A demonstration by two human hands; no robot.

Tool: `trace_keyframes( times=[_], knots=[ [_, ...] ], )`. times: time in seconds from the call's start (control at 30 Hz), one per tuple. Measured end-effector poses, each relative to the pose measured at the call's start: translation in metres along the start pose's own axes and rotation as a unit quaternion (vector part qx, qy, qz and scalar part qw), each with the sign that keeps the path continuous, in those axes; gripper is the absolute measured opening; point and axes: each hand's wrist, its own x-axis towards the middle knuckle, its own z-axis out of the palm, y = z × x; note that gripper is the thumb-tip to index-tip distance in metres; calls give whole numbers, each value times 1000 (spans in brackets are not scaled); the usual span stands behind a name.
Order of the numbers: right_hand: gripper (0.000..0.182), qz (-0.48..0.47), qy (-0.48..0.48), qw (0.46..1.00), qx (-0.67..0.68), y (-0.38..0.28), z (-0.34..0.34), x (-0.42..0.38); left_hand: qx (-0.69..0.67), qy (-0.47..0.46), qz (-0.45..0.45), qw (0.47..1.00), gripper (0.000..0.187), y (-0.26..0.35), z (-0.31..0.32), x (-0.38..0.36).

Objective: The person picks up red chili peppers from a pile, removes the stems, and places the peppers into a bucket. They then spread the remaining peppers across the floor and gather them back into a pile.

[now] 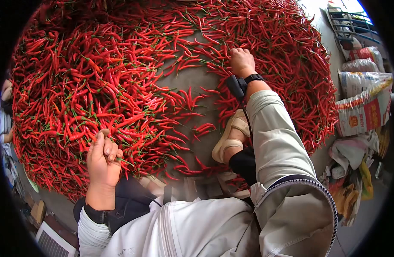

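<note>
My left hand [105, 156] is closed, thumb pressed to the fingers, above the near edge of the large left heap of red chili peppers [90, 92]. A green chili stem [126, 162] sticks out below its curled fingers; the rest of that pepper is hidden in the hand. Farther out, my right hand [242, 62] is curled into a fist at the inner edge of the right heap of chili peppers [287, 73]. Its fingertips face away from me, so whatever they hold is hidden. A black device [236, 88] is strapped at the right wrist.
Scattered peppers lie on the grey floor [184, 81] between the heaps. My sandalled foot [232, 135] rests beside the right heap. Printed sacks [364, 113] and a blue metal rack [353, 25] stand at the right. A white grille [53, 242] lies at lower left.
</note>
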Motion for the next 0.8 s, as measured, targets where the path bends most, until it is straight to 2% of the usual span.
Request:
trace_keyframes(
  times=[0.1, 0.17, 0.27, 0.4, 0.47, 0.53, 0.57, 0.6, 0.63, 0.67, 0.7, 0.73, 0.77, 0.8],
  knots=[
    [21, 40, -37, 996, -70, 0, 5, -9, -2, 10, -6, 1000, 20, 0, -1, 4],
    [20, 50, -27, 996, -68, 0, 7, -11, 4, 8, -7, 1000, 19, 0, -1, 4],
    [20, -13, -56, 993, -105, 7, 2, -23, 7, 3, -3, 1000, 19, 0, 1, 2],
    [18, -28, -70, 991, -107, 14, -14, -34, -3, -9, 2, 1000, 18, 2, -1, -5],
    [14, 5, 57, 998, -11, 11, -24, -43, -3, -39, 10, 999, 17, 2, -4, -8],
    [22, 27, 156, 986, 61, 1, -32, -52, 7, -33, 9, 999, 16, -1, -4, -10],
    [20, 46, 187, 958, 213, -19, -29, -56, 18, -25, 10, 999, 15, -4, -4, -11],
    [18, 78, 194, 898, 386, -54, -38, -65, 24, -41, 4, 999, 17, -7, -6, -10],
    [16, 107, 72, 768, 628, -85, -40, -66, 25, -47, -2, 999, 17, -9, -7, -9],
    [15, 13, 117, 806, 581, -123, -58, -81, 14, -50, -15, 999, 19, -10, -7, -8],
    [14, -35, 107, 763, 636, -160, -71, -94, 5, -51, -28, 998, 22, -11, -6, -9],
    [14, -55, 57, 698, 711, -189, -94, -116, 5, -63, -27, 998, 27, -11, -4, -9],
    [15, -112, 62, 693, 710, -217, -102, -130, 7, -66, -28, 997, 27, -11, -4, -9],
    [17, -104, -11, 681, 725, -233, -123, -150, 9, -67, -28, 997, 29, -10, -5, -8]
  ],
)
